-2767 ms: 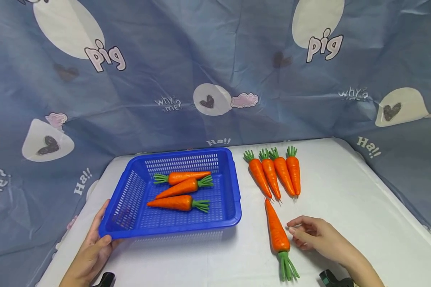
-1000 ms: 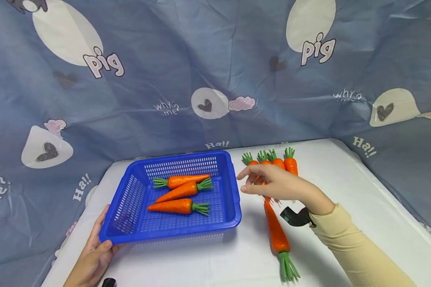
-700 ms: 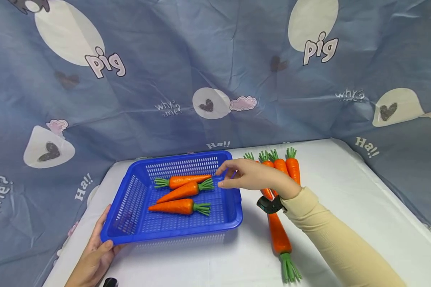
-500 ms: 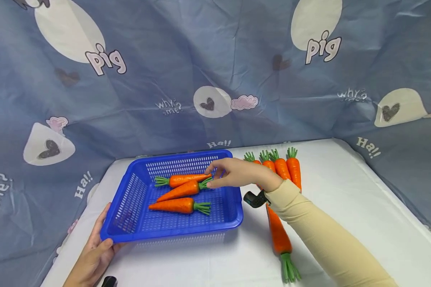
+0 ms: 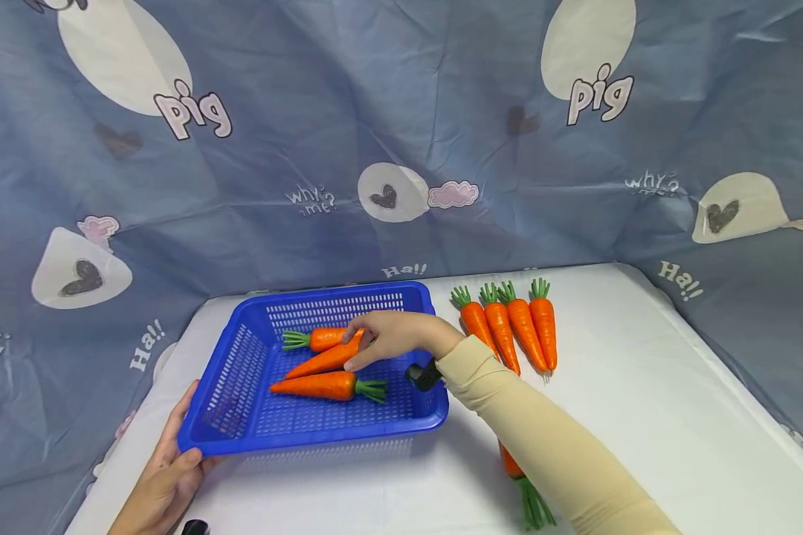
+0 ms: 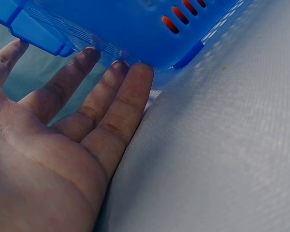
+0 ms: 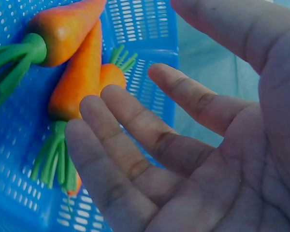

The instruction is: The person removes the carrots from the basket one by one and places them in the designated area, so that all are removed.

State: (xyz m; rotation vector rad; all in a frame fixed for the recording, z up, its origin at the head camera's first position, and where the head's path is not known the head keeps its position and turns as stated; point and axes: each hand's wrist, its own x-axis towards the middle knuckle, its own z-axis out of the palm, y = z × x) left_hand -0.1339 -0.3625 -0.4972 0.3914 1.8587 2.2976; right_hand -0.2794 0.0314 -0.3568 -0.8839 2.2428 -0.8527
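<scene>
Inside the blue plastic basket [image 5: 321, 438] lie three orange carrots with green tops: a front carrot [image 5: 317, 386], a middle carrot [image 5: 328, 360] and a back carrot [image 5: 324, 339]. My left hand [image 5: 167, 475] holds the basket's near left corner, thumb at the rim and fingers against the outer wall; in the left wrist view those fingers [image 6: 121, 106] are fairly straight. My right hand [image 5: 391, 334] is over the middle and back carrots, covering parts of both. In the right wrist view its fingers [image 7: 111, 159] are spread and loosely extended, with nothing held.
Several carrots [image 5: 525, 334] lie side by side on the white table [image 5: 642, 401], right of the basket. Nearer lies a single carrot [image 5: 511, 462], partly hidden under the right sleeve [image 5: 542, 438]. A blue patterned cloth [image 5: 294, 134] hangs behind.
My right hand has moved left, from beside the single carrot, across the basket's right rim, to above the carrots inside. My left hand stays at the basket's corner.
</scene>
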